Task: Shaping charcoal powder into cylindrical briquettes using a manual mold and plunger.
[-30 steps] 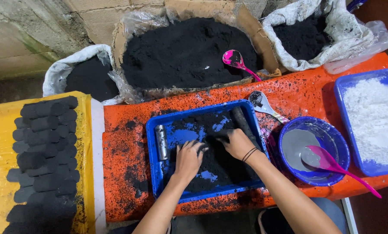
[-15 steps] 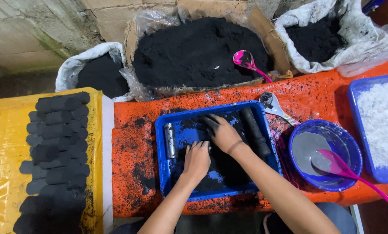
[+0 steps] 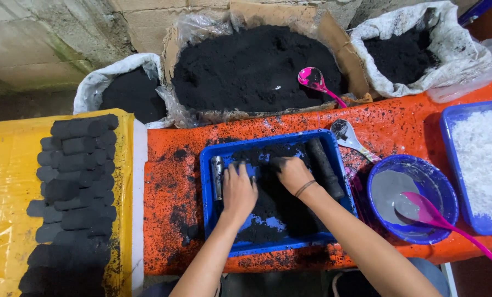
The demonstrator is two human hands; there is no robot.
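Inside the blue tray (image 3: pixel 208 165) on the orange table (image 3: pixel 169 192), both hands press into black charcoal paste (image 3: pixel 273 203). Left hand (image 3: pixel 238 190) lies flat, fingers spread, palm down on the mix, next to a metal tube mould (image 3: pixel 217 177). Right hand (image 3: pixel 293 173) w/ fingers curled into the paste; fingertips blackened & buried, so can't tell if it grips anything. Black cylinder (image 3: pixel 324 168) sits just beside it.

Orange, black-speckled table (image 3: pixel 169 181) carrying a blue rectangular plastic tray (image 3: pixel 207 165), round blue plastic bowl (image 3: pixel 444 190), metal spoon (image 3: pixel 347 137) and blue plastic tub of white powder (image 3: pixel 449 118).
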